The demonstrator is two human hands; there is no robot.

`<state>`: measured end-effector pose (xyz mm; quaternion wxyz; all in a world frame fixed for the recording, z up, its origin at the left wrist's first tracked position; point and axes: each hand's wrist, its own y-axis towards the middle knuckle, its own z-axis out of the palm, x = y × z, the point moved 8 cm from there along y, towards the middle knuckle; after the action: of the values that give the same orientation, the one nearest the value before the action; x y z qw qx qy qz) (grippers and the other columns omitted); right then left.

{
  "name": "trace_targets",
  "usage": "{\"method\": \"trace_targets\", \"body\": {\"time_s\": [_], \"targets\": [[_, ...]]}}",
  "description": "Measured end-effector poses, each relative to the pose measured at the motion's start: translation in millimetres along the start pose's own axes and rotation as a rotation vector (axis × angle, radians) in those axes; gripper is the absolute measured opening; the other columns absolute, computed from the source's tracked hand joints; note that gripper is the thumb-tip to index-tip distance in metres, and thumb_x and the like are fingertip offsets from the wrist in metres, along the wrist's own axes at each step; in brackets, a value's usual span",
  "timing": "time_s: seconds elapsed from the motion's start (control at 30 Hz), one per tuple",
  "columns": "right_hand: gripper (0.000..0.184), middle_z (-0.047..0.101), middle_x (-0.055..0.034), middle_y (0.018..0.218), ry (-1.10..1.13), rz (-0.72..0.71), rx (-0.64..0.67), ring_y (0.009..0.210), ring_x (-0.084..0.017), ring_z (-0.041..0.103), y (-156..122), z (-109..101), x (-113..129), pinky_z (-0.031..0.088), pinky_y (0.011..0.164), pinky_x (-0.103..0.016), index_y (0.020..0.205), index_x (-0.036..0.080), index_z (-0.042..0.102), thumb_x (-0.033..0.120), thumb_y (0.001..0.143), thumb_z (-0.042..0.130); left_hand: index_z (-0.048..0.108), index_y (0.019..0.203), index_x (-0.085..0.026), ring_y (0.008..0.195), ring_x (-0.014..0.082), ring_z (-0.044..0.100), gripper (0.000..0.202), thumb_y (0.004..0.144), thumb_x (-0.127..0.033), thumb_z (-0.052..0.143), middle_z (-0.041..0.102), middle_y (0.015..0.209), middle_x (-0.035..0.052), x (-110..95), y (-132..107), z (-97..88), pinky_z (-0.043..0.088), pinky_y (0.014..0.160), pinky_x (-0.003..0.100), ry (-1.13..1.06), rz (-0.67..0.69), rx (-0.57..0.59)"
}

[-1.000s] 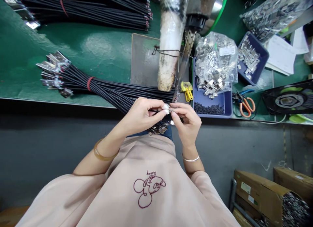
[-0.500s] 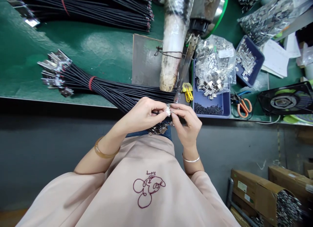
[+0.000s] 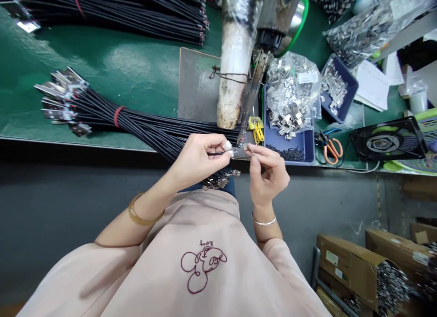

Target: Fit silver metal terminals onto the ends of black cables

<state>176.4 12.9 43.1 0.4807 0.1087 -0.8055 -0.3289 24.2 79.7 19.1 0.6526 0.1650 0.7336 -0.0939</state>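
My left hand (image 3: 201,160) pinches a thin black cable (image 3: 215,153) between thumb and forefinger, with the cable's end towards my right hand. White coverings sit on those two fingertips. A short gap to the right, my right hand (image 3: 268,173) is closed on a small metal piece (image 3: 246,146) with a thin stem; its exact kind is too small to tell. Below my left hand hang cable ends with metal connectors (image 3: 218,179). Behind both hands, a bundle of black cables (image 3: 146,126) with a red band lies along the bench.
A blue tray (image 3: 309,146) holds bagged metal shells (image 3: 292,94) and small black parts. Orange-handled pliers (image 3: 332,148), a yellow clip (image 3: 256,129) and a black fan (image 3: 387,142) lie along the bench edge. A white-wrapped tube (image 3: 232,80) and a metal nozzle (image 3: 254,89) reach down over the bundle.
My hands have come apart: the right has drawn away to the right with the small metal piece, while the left keeps the cable. The whole view has shifted slightly.
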Motion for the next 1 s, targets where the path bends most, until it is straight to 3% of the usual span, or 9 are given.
{"method": "trace_targets", "body": {"time_s": [0.13, 0.27, 0.47, 0.6, 0.77, 1.0], "targets": [[0.020, 0.078, -0.0023, 0.106, -0.021, -0.079, 0.011, 0.096, -0.016, 0.076, 2, 2, 7, 0.066, 0.084, -0.034, 0.100, 0.024, 0.068, 0.008, 0.088, 0.068, 0.069, 0.071, -0.012, 0.062, 0.0088, 0.057, 0.012, 0.080, -0.019, 0.064, 0.067, 0.069, 0.0008, 4, 2, 1.2, 0.047, 0.060, 0.018, -0.051, -0.035, 0.005], [0.016, 0.077, -0.0022, 0.105, 0.066, 0.007, 0.040, 0.097, -0.017, 0.076, 3, 5, -1, 0.066, 0.087, -0.036, 0.098, 0.023, 0.067, 0.010, 0.090, 0.066, 0.072, 0.075, -0.012, 0.064, 0.0101, 0.059, 0.012, 0.080, -0.020, 0.065, 0.069, 0.072, 0.0021, 7, 1, 2.0, 0.047, 0.061, 0.019, -0.063, -0.056, 0.020], [0.009, 0.076, -0.0039, 0.109, 0.091, 0.121, 0.043, 0.101, -0.018, 0.076, 0, 7, -15, 0.068, 0.086, -0.037, 0.099, 0.024, 0.062, 0.016, 0.094, 0.060, 0.065, 0.067, -0.013, 0.053, 0.0062, 0.042, 0.008, 0.075, -0.016, 0.065, 0.051, 0.058, -0.0032, 5, 2, 1.8, 0.033, 0.051, 0.019, -0.059, -0.068, -0.005], [0.009, 0.077, -0.0038, 0.110, 0.008, 0.017, 0.066, 0.101, -0.018, 0.077, 1, 12, -9, 0.067, 0.085, -0.038, 0.096, 0.025, 0.063, 0.016, 0.092, 0.063, 0.064, 0.068, -0.014, 0.050, 0.0057, 0.032, 0.012, 0.079, -0.019, 0.063, 0.041, 0.054, -0.0050, 5, 2, 1.4, 0.025, 0.048, 0.021, -0.046, -0.059, -0.028], [0.016, 0.080, -0.0031, 0.106, -0.167, -0.142, 0.056, 0.095, -0.018, 0.078, 2, 13, 6, 0.066, 0.082, -0.034, 0.095, 0.026, 0.063, 0.011, 0.090, 0.065, 0.062, 0.066, -0.015, 0.056, 0.0080, 0.043, 0.018, 0.082, -0.021, 0.062, 0.051, 0.059, -0.0019, 7, 1, -1.7, 0.033, 0.053, 0.021, -0.001, -0.045, -0.077], [0.020, 0.080, -0.0046, 0.108, -0.189, -0.228, 0.069, 0.095, -0.017, 0.078, 3, 14, 9, 0.067, 0.082, -0.032, 0.098, 0.025, 0.064, 0.008, 0.087, 0.067, 0.062, 0.067, -0.014, 0.057, 0.0080, 0.046, 0.019, 0.084, -0.022, 0.061, 0.056, 0.062, -0.0010, 6, 2, -1.7, 0.038, 0.056, 0.020, 0.018, -0.041, -0.104]]}}
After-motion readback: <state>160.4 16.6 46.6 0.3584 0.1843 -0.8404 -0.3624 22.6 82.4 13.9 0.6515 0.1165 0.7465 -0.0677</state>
